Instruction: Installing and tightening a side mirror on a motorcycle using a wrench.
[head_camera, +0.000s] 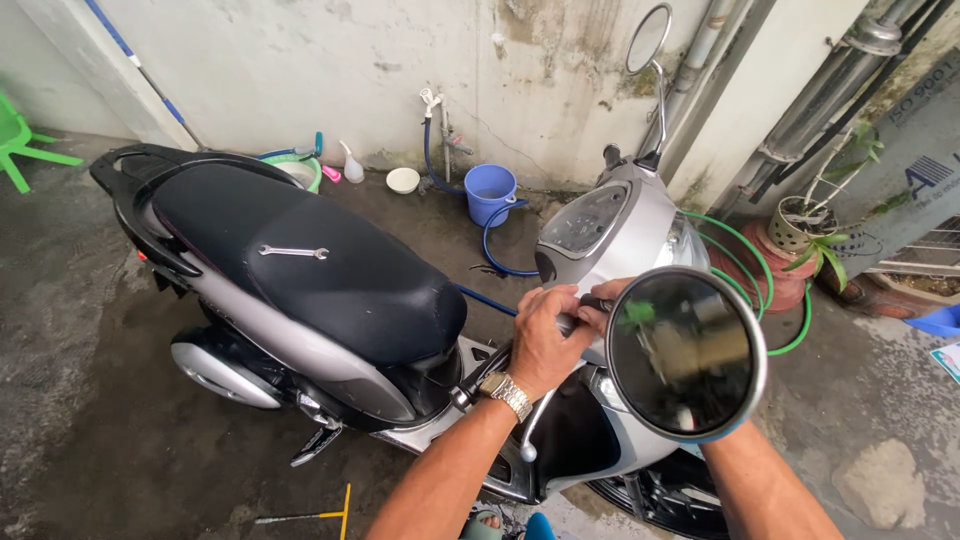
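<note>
Round mirror (686, 355), nearest the lens, stands at the scooter's (330, 300) near handlebar. Left hand (545, 340) is closed around the grip by its stem; right hand (598, 305) is mostly hidden behind it, fingers curled, grip unclear. Turning the stem wants a steady handlebar. Spanner (293, 252) lies on the seat; blue bucket (490, 193) and hoses crowd the wall side.

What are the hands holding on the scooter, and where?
The left hand wraps the scooter's handlebar near the base of the round mirror. The right hand touches the same spot, mostly hidden behind the mirror, so its grip cannot be told.
</note>
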